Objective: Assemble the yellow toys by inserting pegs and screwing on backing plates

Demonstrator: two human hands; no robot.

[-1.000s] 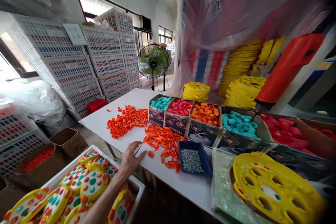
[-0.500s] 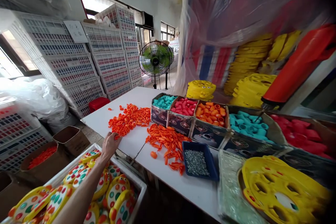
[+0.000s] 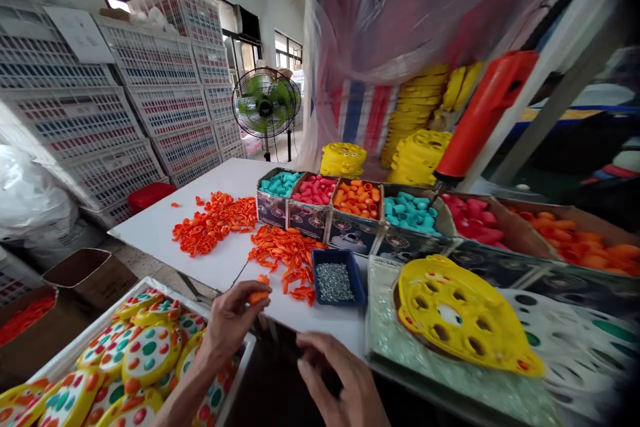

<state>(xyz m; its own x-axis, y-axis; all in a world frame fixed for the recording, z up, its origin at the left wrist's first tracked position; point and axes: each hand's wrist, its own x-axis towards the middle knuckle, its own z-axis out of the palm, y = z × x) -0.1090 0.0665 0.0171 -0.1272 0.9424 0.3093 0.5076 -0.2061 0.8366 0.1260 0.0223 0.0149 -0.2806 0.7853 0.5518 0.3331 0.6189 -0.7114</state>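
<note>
My left hand [image 3: 231,321] pinches a small orange plastic piece [image 3: 257,296] above the table's front edge. My right hand [image 3: 344,380] is held low, to the right of it, with thumb and fingers apart and nothing between them. Beyond my hands lies a heap of orange plastic parts [image 3: 285,248], and a second orange pile [image 3: 214,221] sits farther left. A dark blue tray [image 3: 358,280] full of small metal screws stands beside the nearer heap. On the right, a yellow toy shell with round holes [image 3: 440,293] rests on a pad wrapped in plastic [image 3: 383,320].
Cardboard bins [image 3: 345,233] of teal, pink and orange pieces line the table's back. A red tool [image 3: 480,123] hangs above them. A white crate [image 3: 245,353] of spotted yellow toys stands at lower left. Behind are a fan [image 3: 265,103] and stacked white crates [image 3: 165,103].
My left hand has moved right, away from the far orange pile, with an orange piece in its fingers. My right hand has come into view. The camera has turned right.
</note>
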